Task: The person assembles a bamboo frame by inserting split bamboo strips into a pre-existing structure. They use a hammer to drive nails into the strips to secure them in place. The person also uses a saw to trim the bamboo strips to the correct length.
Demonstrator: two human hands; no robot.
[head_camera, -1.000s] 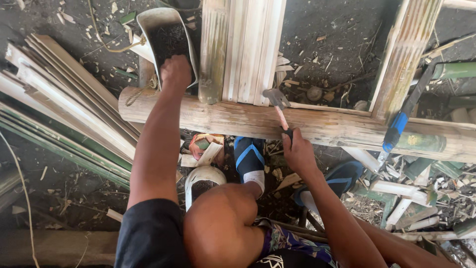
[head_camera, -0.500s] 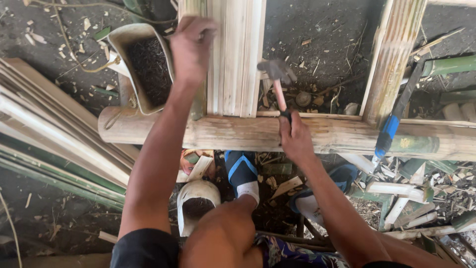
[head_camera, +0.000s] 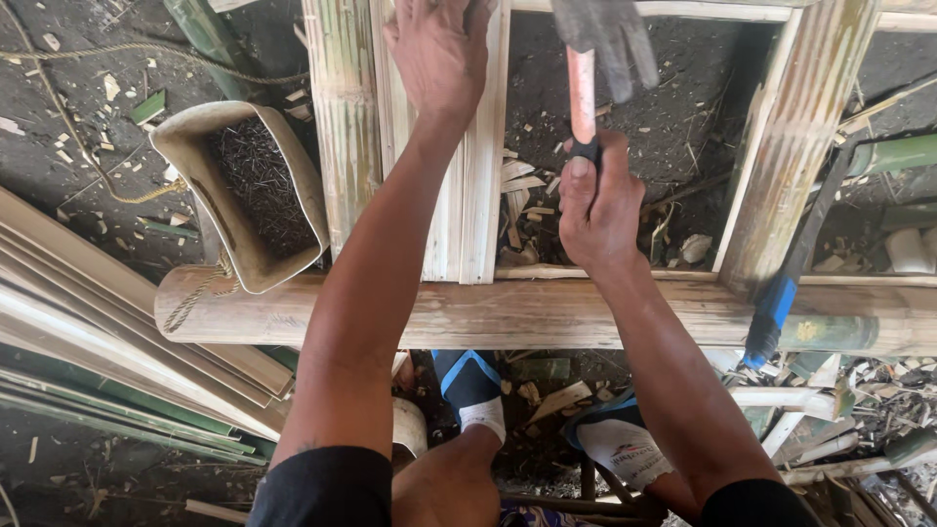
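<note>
bamboo slats stand upright at upper centre of the frame, and your left hand presses flat on them, fingers spread. your right hand wraps its fingers tight around a hammer, head raised at top centre. a container of nails sits at upper left on the horizontal bamboo pole.

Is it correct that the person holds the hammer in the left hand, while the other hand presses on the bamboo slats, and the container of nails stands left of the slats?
Not quite. In the head view the hammer is in the right hand; the left hand presses on the bamboo slats. The container of nails does stand left of the slats.
</note>
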